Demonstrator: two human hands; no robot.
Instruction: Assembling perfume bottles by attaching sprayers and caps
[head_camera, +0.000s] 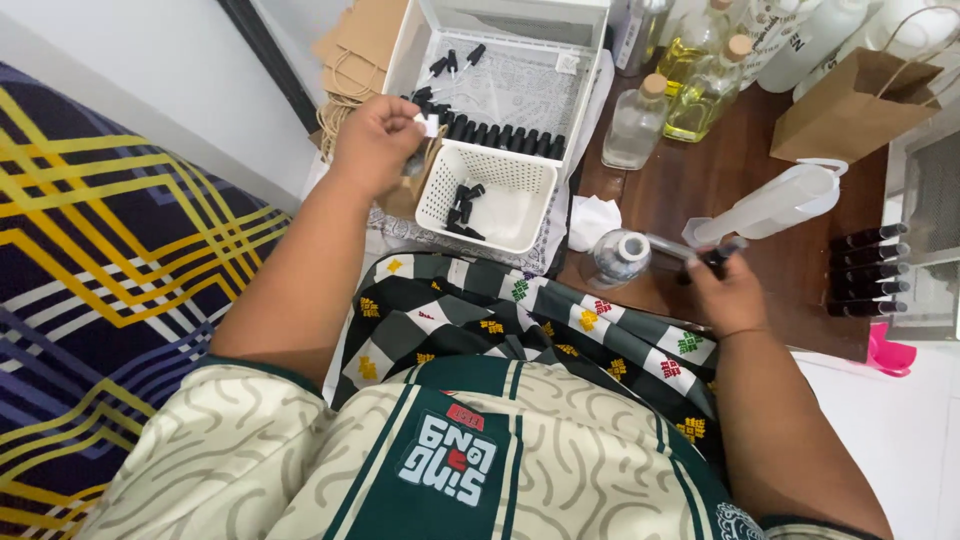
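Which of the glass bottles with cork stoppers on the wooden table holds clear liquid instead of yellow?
The front cork-stoppered bottle, standing nearest the white tray. It looks clear, while the two corked bottles behind it hold yellow liquid.

The left hand (375, 140) hides its small white piece (430, 125); bottles (800, 30) are cropped.

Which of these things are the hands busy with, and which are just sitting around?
In use:
- left hand, pinching a small white piece above the white basket of black caps
- right hand, holding a small dark bottle
- clear bottle near it

Lying about:
- brown paper bag
- corked glass bottles
- row of dark bottles
- crumpled tissue
- pink thing
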